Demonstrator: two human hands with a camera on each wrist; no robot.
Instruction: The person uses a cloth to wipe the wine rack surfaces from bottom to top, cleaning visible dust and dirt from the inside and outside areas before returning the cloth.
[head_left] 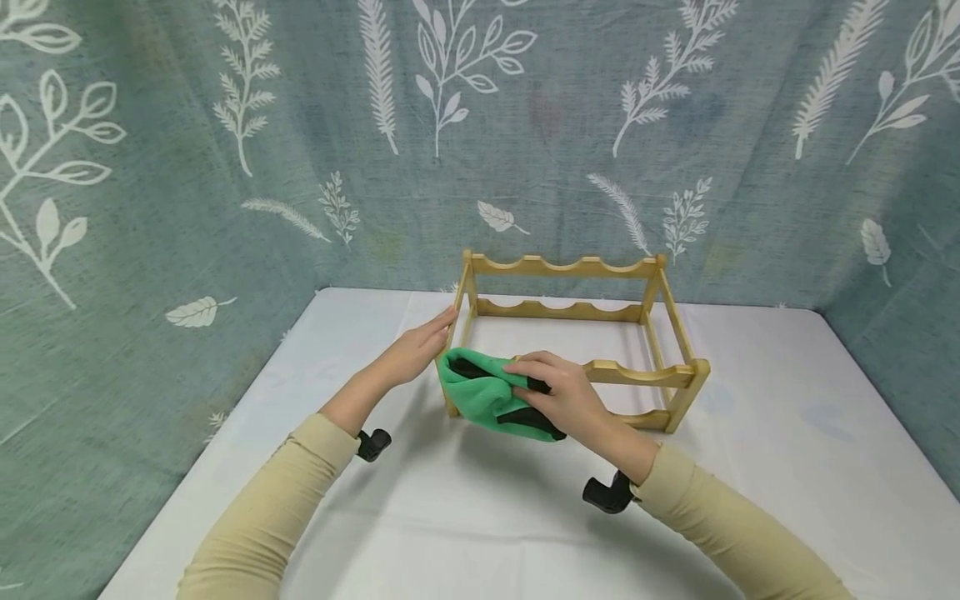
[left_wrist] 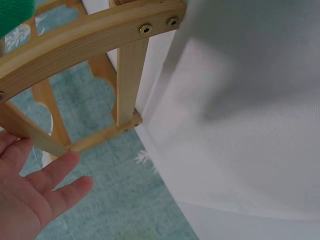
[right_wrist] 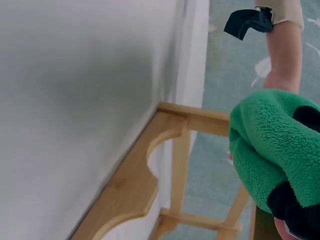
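Note:
A wooden rack (head_left: 626, 375) with scalloped rails stands on the white table, two tiers high. My right hand (head_left: 558, 392) grips a folded green cloth (head_left: 480, 398) with black patches, held at the rack's front left corner. The plush green cloth (right_wrist: 270, 145) covers most of that hand in the right wrist view. At the rack's left side is my left hand (head_left: 415, 350), its fingers extended along the upper side rail. In the left wrist view, the fingers of the left hand (left_wrist: 35, 185) are spread and touch the wooden rail (left_wrist: 30, 130).
The white tabletop (head_left: 450, 517) extends around the rack. Behind it and at both sides hangs a grey-green curtain (head_left: 555, 192) with white leaf prints. Each wrist carries a small black camera mount (head_left: 609, 493).

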